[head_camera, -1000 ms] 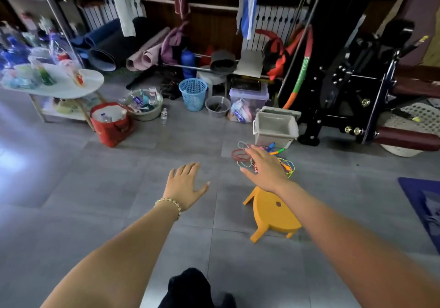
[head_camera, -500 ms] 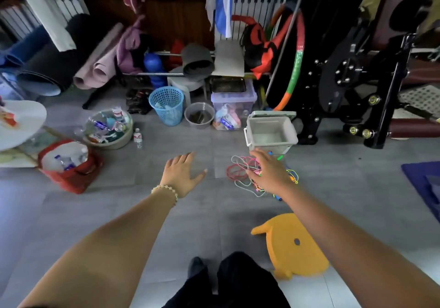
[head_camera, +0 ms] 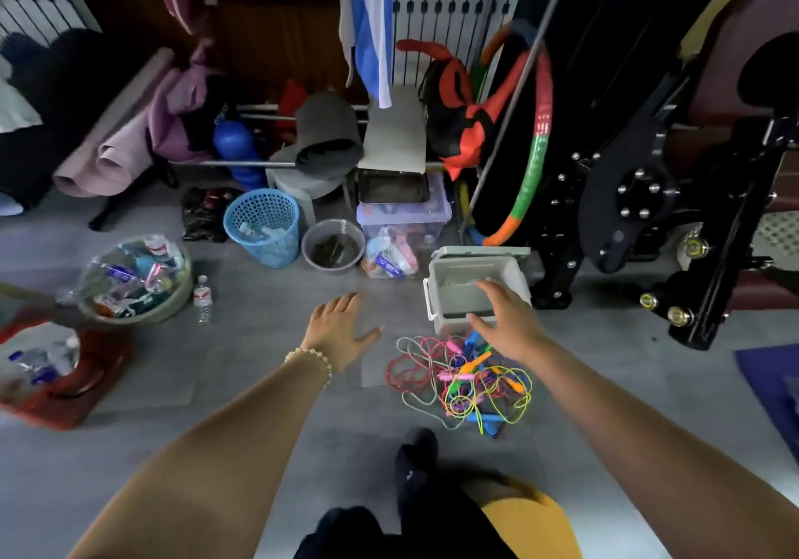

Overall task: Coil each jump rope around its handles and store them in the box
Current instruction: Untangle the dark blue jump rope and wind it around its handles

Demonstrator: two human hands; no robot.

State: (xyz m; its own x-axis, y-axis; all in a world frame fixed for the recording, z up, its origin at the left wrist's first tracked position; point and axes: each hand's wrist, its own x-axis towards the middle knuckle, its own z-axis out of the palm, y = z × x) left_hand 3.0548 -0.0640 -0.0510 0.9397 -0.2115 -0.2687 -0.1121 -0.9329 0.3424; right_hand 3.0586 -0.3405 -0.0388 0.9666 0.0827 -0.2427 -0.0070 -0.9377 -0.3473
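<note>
While both hands hang spread and grasp nothing, we find the tangled jump ropes [head_camera: 465,381] on the floor just short of the box [head_camera: 447,321], partly beneath the right hand [head_camera: 510,327], which sits nearer than the left hand [head_camera: 341,331].

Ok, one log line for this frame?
left hand: open, empty | right hand: open, near box | ropes: tangled, floor, uncoiled

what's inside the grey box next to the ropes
The box shows only its bare grey bottom. The right hand covers its near right corner, hiding that part.
</note>
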